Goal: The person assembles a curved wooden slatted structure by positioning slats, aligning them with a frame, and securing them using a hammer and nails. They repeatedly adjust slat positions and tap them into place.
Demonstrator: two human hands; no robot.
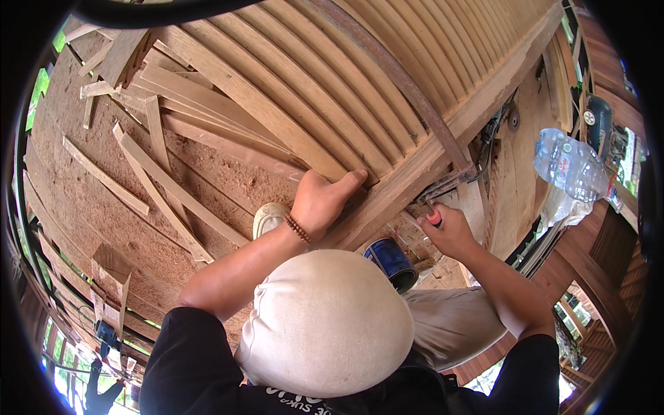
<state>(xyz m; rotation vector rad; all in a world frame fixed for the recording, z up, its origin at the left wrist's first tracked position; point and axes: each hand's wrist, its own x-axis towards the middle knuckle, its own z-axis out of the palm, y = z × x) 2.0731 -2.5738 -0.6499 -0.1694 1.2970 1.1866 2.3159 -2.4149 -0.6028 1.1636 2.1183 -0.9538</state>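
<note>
A large wooden slatted panel [325, 83] with a thick side rail [387, 195] fills the upper middle. My left hand [325, 200], a beaded bracelet at its wrist, is closed round the end of the outermost slat [277, 124], thumb on top beside the rail. To the right, my right hand [446, 232] wraps round a tool with a red and black handle [434, 217]. It is just outside the rail, near the end of a rusty metal bar clamp [415, 97] that crosses the panel. The tool's working end is too small to make out.
Loose wooden strips [162, 183] and sawdust cover the plank floor [76, 200] at left. A blue tin can [387, 256] stands below the rail. At right are a large clear plastic bottle [568, 162] and a dark green tank [599, 117]. A white cap [325, 321] blocks the lower middle.
</note>
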